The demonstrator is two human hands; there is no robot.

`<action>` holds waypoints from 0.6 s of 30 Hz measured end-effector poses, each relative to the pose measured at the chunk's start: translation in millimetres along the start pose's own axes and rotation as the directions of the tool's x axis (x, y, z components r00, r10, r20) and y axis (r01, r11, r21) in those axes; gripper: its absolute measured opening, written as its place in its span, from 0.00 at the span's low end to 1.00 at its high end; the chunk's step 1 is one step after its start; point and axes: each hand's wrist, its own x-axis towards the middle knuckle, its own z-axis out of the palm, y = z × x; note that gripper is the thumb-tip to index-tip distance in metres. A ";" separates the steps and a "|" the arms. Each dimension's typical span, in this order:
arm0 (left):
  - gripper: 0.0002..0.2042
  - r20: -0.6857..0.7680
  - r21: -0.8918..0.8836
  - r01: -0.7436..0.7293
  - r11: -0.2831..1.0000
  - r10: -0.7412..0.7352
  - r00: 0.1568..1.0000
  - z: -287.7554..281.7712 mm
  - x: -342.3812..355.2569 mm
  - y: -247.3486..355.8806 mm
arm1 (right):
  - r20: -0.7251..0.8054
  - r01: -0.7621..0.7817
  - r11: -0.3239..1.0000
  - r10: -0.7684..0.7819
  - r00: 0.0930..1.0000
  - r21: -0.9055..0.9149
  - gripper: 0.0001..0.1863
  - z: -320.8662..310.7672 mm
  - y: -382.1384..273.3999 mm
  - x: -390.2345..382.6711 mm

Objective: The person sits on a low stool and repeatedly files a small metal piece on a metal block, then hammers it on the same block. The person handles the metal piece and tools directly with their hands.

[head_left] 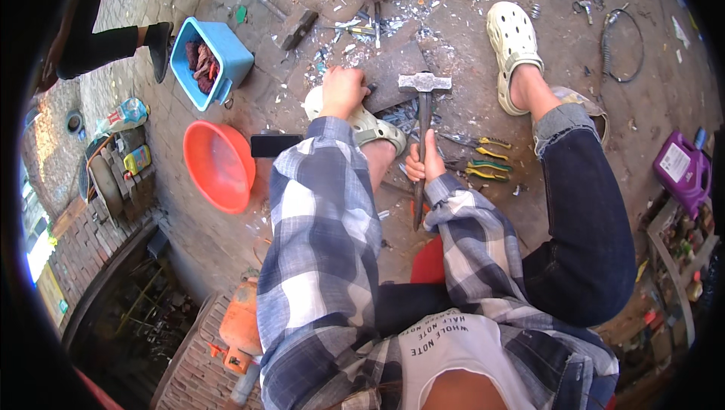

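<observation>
My right hand (427, 161) is wrapped round the dark handle of a hammer (425, 108). Its grey double-faced steel head points away from me, above a flat dark metal plate (393, 78) on the ground. To the left, my left hand (343, 93) is closed beside the plate, over my left clog (377, 132). A small dark end pokes out by its thumb; the rest of what it grips is hidden. Pliers with yellow-and-black handles (495, 142) and others with yellow-green handles (489, 170) lie right of the hammer. Metal scraps (400, 115) surround the plate.
A sledgehammer (298, 30) lies ahead-left, near a blue bin (234, 55) holding reddish-brown scrap. An orange-red basin (219, 167) and a black phone (273, 146) are at left. A purple jug (683, 172) stands far right. Another person's leg (106, 51) shows upper left.
</observation>
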 end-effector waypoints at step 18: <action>0.08 -0.035 -0.232 -0.087 0.969 0.081 0.996 -175.2 -173.0 -30.8 | -0.221 0.215 0.741 -0.441 0.870 -0.636 0.33 63.4 -16.6 -9.0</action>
